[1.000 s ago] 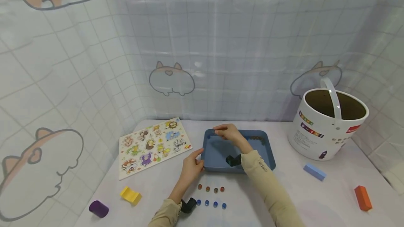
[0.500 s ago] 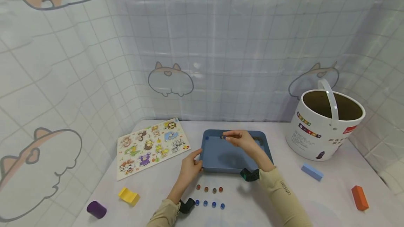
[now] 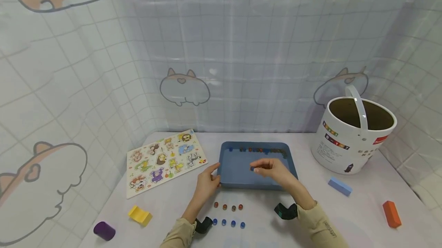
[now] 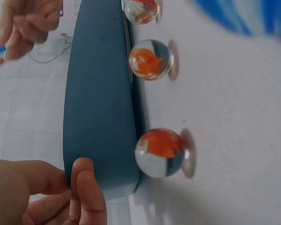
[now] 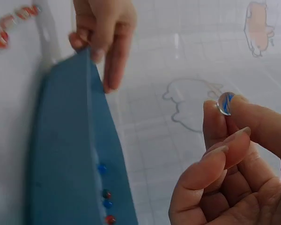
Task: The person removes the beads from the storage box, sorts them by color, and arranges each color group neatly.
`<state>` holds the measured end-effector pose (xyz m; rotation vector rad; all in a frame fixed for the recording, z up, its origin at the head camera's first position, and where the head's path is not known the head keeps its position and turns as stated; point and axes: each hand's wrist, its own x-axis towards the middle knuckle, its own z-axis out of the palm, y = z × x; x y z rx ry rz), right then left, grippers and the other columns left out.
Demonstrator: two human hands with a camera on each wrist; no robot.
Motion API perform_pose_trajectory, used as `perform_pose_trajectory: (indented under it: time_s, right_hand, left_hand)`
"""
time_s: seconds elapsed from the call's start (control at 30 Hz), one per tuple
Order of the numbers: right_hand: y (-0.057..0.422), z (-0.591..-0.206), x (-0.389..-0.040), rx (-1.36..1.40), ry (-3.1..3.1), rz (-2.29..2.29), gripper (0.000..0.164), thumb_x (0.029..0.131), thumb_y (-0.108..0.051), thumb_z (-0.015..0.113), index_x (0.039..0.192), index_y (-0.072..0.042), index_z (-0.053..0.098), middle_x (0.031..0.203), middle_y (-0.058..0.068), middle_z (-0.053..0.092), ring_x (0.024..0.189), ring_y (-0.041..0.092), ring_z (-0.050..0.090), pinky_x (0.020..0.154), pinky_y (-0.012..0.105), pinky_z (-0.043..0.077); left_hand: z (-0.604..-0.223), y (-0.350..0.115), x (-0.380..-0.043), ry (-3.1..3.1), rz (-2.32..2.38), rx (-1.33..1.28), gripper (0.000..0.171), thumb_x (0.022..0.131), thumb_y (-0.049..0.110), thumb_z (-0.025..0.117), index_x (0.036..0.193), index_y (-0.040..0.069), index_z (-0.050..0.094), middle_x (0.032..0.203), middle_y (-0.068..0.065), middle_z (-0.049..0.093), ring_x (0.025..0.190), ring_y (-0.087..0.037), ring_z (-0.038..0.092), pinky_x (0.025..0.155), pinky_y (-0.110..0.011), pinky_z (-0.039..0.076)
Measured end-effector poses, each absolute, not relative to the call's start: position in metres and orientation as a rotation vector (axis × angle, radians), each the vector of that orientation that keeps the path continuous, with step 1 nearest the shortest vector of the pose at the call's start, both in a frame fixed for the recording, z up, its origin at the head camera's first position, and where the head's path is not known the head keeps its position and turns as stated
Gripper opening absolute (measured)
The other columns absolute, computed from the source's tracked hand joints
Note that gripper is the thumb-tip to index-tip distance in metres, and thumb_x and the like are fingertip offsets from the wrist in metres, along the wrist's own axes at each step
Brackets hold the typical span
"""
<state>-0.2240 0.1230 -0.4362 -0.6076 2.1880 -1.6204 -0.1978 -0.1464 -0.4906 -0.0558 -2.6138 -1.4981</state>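
The person's right hand (image 3: 271,169) is pinching a clear glass marble with a blue swirl (image 5: 225,104) between thumb and forefinger, and in the head view that marble is showing against the floor of a shallow blue-grey rectangular tray (image 3: 241,186). The left hand (image 3: 206,183) is gripping the tray's near left corner, thumb and fingers closing round the wall. Inside, a row of small red, blue and dark marbles (image 3: 259,150) is running along the far wall, with one blue marble (image 3: 230,149) sitting apart at its left end. On the white desk (image 3: 262,232), four orange-and-white swirled glass marbles (image 3: 225,207) are lying in front of the tray, and four blue marbles (image 3: 224,222) are lying nearer the person.

A white lidless bucket with a handle (image 3: 333,158) is standing to the right, bearing coloured strips of lettering, a red label with white marks and lines of dark print, all too small to be reading surely. The beige right sleeve (image 3: 322,227) is carrying dark, illegible lettering. A flat wooden animal-puzzle board (image 3: 165,175) is lying left of the tray.
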Motion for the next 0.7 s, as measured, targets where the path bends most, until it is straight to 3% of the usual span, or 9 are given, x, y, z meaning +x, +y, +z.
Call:
perform_pose_trajectory:
  time_s: [0.1,0.33,0.7]
  right_hand:
    - [0.124,-0.441,-0.211,-0.68,2.129,-1.596,0.039,0.093,-0.023,0.062,0.122,0.003,0.062,0.119,0.015,0.066,0.099,0.026,0.063,0.082,0.039,0.051]
    - [0.123,-0.46,-0.182,-0.711,1.989,-1.541,0.034,0.091,-0.016,0.064,0.116,0.007,0.064,0.112,0.015,0.068,0.077,0.009,0.056,0.063,0.025,0.046]
    - [0.121,-0.5,-0.157,-0.771,1.978,-1.504,0.022,0.084,-0.008,0.07,0.101,0.005,0.07,0.091,0.003,0.071,0.067,-0.003,0.053,0.06,0.015,0.043]
  left_hand:
    - [-0.49,-0.146,-0.198,-2.613,-1.504,-0.053,0.05,0.085,-0.002,0.056,0.135,0.0,0.054,0.052,0.001,0.054,0.048,-0.006,0.051,0.042,-0.013,0.035]
    - [-0.489,-0.146,-0.199,-2.619,-1.505,-0.048,0.05,0.085,-0.002,0.056,0.135,0.001,0.054,0.052,0.002,0.052,0.048,-0.007,0.05,0.043,-0.014,0.035]
    - [-0.49,-0.146,-0.197,-2.622,-1.503,-0.051,0.05,0.086,-0.002,0.056,0.135,0.0,0.054,0.054,0.001,0.053,0.05,-0.008,0.052,0.044,-0.015,0.037]
